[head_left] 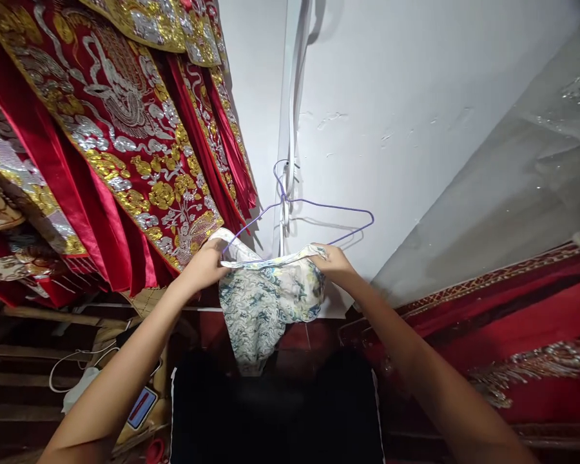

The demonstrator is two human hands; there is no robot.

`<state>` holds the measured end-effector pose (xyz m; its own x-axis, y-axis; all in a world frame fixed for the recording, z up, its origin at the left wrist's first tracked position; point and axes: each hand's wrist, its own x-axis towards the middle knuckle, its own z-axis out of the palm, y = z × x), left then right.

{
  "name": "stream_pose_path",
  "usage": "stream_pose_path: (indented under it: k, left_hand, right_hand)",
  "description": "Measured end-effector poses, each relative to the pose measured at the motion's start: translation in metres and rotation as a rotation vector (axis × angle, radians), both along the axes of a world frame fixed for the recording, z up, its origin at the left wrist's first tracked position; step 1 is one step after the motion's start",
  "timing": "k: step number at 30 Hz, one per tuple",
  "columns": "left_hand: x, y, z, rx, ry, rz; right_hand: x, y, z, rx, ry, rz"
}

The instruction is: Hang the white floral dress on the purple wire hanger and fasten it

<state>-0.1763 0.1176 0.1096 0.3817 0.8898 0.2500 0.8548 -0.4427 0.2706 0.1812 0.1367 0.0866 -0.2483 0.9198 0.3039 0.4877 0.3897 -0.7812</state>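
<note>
A white garment with a blue, green and yellow print (265,309) hangs bunched between my hands, its top edge stretched nearly level. My left hand (209,263) is closed on the edge at the left, fingers partly hidden by cloth. At the other end my right hand (336,265) pinches the edge. A thin purple wire hanger (326,205) hangs by its hook at the wall. Its left arm runs down into the garment beside my left hand; its right shoulder is outside the cloth, above my right hand. The garment's exact kind is unclear.
Red cloth with gold and silver embroidery (145,129) hangs at left. White cable trunking (292,84) runs up the white wall (391,96). A phone (142,407) lies lower left near a white cable (60,380). Beaded red fabric (536,335) and clear plastic sheeting (502,193) are at right.
</note>
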Motion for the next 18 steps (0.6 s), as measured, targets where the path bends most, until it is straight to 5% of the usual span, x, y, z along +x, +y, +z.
stream_pose_path:
  k: [7, 13, 16, 18]
  left_hand:
    - [-0.008, -0.012, 0.015, 0.022, -0.009, 0.006]
    - [-0.005, -0.047, 0.064, 0.069, -0.056, 0.004]
    - [0.004, -0.031, 0.079, 0.156, -0.131, 0.020]
    - [0.016, -0.009, 0.075, 0.152, -0.185, -0.032]
  right_hand:
    - [-0.006, -0.002, 0.001, 0.015, -0.082, -0.017]
    - [-0.014, 0.006, -0.001, -0.039, 0.012, -0.012]
    - [-0.024, -0.002, 0.002, -0.110, 0.110, 0.074]
    - [-0.030, -0.011, 0.006, -0.133, 0.147, 0.100]
